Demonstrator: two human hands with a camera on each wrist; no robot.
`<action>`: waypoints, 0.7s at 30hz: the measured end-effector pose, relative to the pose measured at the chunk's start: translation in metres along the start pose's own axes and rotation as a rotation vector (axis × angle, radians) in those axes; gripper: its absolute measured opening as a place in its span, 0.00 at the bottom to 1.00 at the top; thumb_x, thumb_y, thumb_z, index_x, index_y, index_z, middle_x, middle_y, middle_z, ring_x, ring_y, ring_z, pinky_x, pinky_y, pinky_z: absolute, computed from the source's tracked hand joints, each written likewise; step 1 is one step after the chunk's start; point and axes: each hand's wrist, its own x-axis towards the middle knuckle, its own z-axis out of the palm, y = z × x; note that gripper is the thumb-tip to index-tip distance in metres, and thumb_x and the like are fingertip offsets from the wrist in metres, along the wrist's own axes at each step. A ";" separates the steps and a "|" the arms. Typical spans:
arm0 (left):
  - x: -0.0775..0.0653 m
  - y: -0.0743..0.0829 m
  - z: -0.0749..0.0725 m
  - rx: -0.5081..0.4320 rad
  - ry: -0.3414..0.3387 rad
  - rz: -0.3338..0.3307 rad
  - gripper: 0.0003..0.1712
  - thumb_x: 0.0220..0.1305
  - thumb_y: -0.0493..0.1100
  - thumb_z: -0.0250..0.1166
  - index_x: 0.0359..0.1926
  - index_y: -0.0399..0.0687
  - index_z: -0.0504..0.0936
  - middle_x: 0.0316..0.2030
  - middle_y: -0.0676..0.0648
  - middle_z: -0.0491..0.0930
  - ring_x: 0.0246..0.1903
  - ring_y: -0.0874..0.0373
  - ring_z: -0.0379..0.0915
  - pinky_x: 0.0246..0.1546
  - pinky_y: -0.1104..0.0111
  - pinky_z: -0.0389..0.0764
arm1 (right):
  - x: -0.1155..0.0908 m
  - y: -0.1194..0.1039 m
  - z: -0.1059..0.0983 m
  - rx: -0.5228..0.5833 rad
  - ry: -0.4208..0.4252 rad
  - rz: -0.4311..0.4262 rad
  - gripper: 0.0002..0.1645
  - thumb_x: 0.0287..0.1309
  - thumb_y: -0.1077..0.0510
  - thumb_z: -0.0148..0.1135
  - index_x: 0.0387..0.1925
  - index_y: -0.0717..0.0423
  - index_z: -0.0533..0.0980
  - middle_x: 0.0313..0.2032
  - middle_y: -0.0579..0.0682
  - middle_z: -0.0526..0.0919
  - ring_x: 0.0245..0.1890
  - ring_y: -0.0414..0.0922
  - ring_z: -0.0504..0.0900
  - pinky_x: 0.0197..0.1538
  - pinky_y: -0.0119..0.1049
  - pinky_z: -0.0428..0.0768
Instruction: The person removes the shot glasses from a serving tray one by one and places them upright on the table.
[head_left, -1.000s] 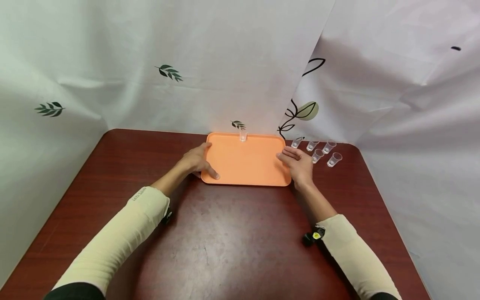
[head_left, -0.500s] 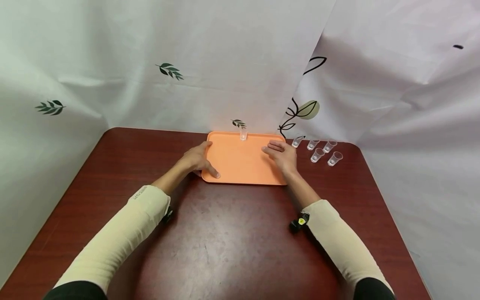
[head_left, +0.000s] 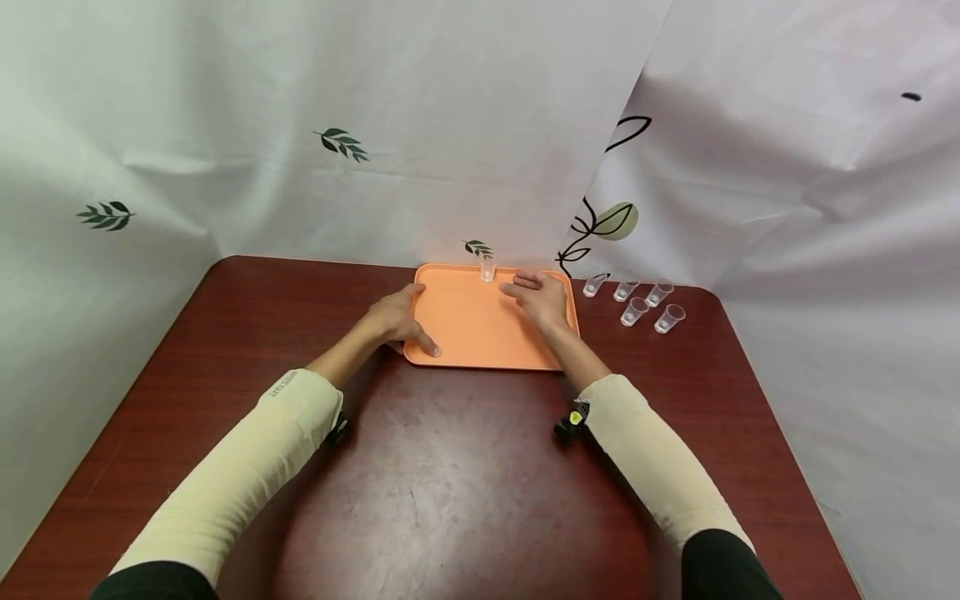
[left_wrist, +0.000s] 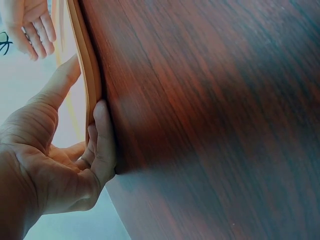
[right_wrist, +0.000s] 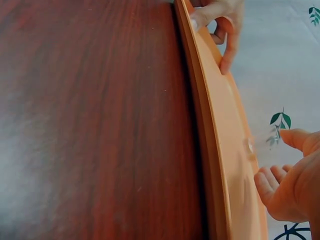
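Observation:
An orange rectangular tray (head_left: 480, 333) lies at the far side of the table. My left hand (head_left: 393, 317) grips its left end, thumb over the rim and fingers along the outer side. One small clear plastic cup (head_left: 488, 269) stands at the tray's back edge. My right hand (head_left: 542, 293) hovers above the tray's right half, just right of that cup, with nothing in it. In the right wrist view, the thumb and fingers of the right hand (right_wrist: 292, 175) are spread apart, pointing toward the cup (right_wrist: 251, 145) on the tray.
Several more clear cups, one of them a cup (head_left: 670, 318) nearest the front, stand on the dark red wooden table (head_left: 450, 492) right of the tray. A white curtain (head_left: 420, 108) with leaf prints hangs right behind the table's back edge.
My right hand has moved left, from the tray's right edge beside the group of cups to over the tray near the single cup. The left hand and tray have stayed put.

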 end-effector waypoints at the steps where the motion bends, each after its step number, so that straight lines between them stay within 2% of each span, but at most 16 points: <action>1: 0.000 0.000 0.000 -0.002 -0.001 -0.001 0.98 0.22 0.57 1.02 0.92 0.65 0.50 0.86 0.34 0.58 0.43 0.43 0.88 0.31 0.55 0.95 | 0.002 -0.001 0.003 -0.008 0.004 -0.003 0.32 0.68 0.58 0.80 0.70 0.64 0.83 0.67 0.63 0.88 0.67 0.58 0.88 0.67 0.48 0.89; 8: -0.005 0.003 0.001 0.000 0.009 -0.005 0.94 0.28 0.54 1.01 0.92 0.67 0.50 0.86 0.36 0.60 0.44 0.43 0.87 0.31 0.55 0.95 | 0.011 -0.004 0.016 -0.019 0.028 -0.007 0.30 0.68 0.59 0.81 0.68 0.62 0.84 0.65 0.62 0.89 0.65 0.58 0.89 0.67 0.50 0.89; 12: -0.008 0.007 0.000 0.024 0.007 0.002 0.93 0.31 0.53 1.00 0.93 0.62 0.48 0.86 0.32 0.59 0.42 0.43 0.86 0.30 0.56 0.94 | 0.016 -0.005 0.021 -0.015 0.032 -0.006 0.33 0.66 0.59 0.82 0.69 0.63 0.84 0.66 0.63 0.89 0.67 0.58 0.88 0.69 0.50 0.88; 18: -0.036 0.026 -0.004 0.036 -0.001 0.004 0.88 0.41 0.50 0.98 0.93 0.59 0.47 0.86 0.31 0.58 0.45 0.42 0.86 0.31 0.57 0.94 | 0.023 -0.005 0.028 -0.013 0.046 -0.027 0.32 0.66 0.58 0.82 0.69 0.63 0.84 0.65 0.63 0.89 0.68 0.59 0.87 0.70 0.50 0.88; 19: -0.037 0.026 -0.004 0.036 -0.005 0.006 0.88 0.41 0.50 0.97 0.93 0.59 0.46 0.86 0.31 0.58 0.46 0.42 0.86 0.32 0.57 0.94 | 0.025 -0.005 0.029 -0.009 0.046 -0.031 0.33 0.66 0.58 0.82 0.69 0.63 0.84 0.65 0.63 0.89 0.68 0.58 0.87 0.70 0.50 0.88; 21: -0.029 0.020 -0.003 0.032 -0.001 0.000 0.91 0.37 0.52 0.99 0.93 0.61 0.46 0.86 0.32 0.58 0.47 0.42 0.85 0.32 0.57 0.94 | 0.027 -0.004 0.031 -0.003 0.050 -0.036 0.33 0.65 0.57 0.83 0.69 0.62 0.84 0.65 0.63 0.89 0.67 0.58 0.88 0.69 0.49 0.88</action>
